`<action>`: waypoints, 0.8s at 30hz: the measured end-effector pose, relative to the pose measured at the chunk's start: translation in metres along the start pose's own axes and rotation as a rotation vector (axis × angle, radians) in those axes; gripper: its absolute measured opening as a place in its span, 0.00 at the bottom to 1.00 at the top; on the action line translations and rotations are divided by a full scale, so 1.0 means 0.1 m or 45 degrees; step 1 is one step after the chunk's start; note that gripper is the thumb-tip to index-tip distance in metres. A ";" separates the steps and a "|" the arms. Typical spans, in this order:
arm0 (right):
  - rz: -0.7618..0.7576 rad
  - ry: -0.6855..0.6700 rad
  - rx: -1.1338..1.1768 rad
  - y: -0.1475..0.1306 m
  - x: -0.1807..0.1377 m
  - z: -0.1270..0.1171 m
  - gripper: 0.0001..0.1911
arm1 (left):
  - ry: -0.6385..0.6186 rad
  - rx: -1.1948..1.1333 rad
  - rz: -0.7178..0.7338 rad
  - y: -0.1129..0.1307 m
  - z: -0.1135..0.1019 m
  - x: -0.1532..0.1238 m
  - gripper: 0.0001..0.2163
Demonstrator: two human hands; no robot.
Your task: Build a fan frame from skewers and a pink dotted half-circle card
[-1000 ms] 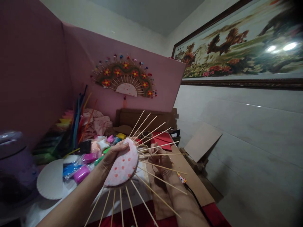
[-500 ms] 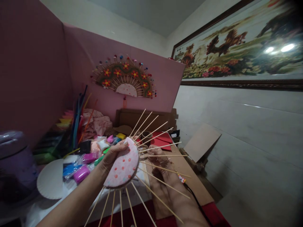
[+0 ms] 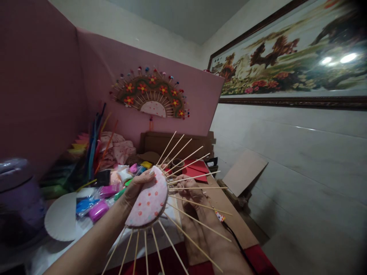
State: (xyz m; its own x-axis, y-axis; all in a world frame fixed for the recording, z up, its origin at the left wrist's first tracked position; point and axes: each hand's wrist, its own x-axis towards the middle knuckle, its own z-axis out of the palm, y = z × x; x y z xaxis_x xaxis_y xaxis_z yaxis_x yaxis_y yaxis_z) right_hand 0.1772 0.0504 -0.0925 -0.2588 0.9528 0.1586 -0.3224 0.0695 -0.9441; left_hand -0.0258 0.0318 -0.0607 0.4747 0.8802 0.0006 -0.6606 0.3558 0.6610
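Note:
A half-round piece covered in pink spotted cloth (image 3: 149,200) is tilted in front of me, and thin wooden sticks (image 3: 197,188) fan out from its curved edge. My left hand (image 3: 140,185) grips its straight side near the top, thumb on the cloth face and the other fingers hidden behind. Behind the sticks at the right, my right hand (image 3: 190,187) has its fingers pressed together close to the curved edge. What they pinch is hidden; a bit of brown cord-like material shows near the stick bases beside them.
A finished fan with flowers (image 3: 153,89) hangs on the pink panel (image 3: 197,95). Bright clay packets (image 3: 99,210) lie left of my hands, by a white half-disc (image 3: 61,217). Red paper (image 3: 197,172) and a cardboard sheet (image 3: 241,229) lie to the right, with a black cable (image 3: 236,240).
My right hand has shifted slightly left and up behind the sticks, its fingers still together. The left hand and the spotted half-round stay nearly in place.

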 end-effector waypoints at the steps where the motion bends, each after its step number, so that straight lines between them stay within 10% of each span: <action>1: 0.011 -0.010 -0.008 0.01 0.01 0.00 0.17 | 0.012 -0.010 -0.014 0.00 -0.01 0.00 0.09; 17: -0.047 -0.165 0.048 -0.06 -0.15 0.12 0.16 | -0.136 0.025 0.045 0.01 -0.04 0.08 0.20; 24: -0.008 -0.382 0.100 -0.14 -0.24 0.18 0.21 | 0.064 0.015 0.053 0.01 -0.11 0.11 0.12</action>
State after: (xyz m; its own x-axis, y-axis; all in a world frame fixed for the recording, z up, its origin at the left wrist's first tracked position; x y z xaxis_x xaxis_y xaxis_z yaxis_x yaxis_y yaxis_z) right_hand 0.1713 0.0212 -0.0778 -0.5103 0.8217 0.2538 -0.3912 0.0410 -0.9194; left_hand -0.0279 0.0451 -0.0687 0.4171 0.9088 -0.0091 -0.6720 0.3151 0.6702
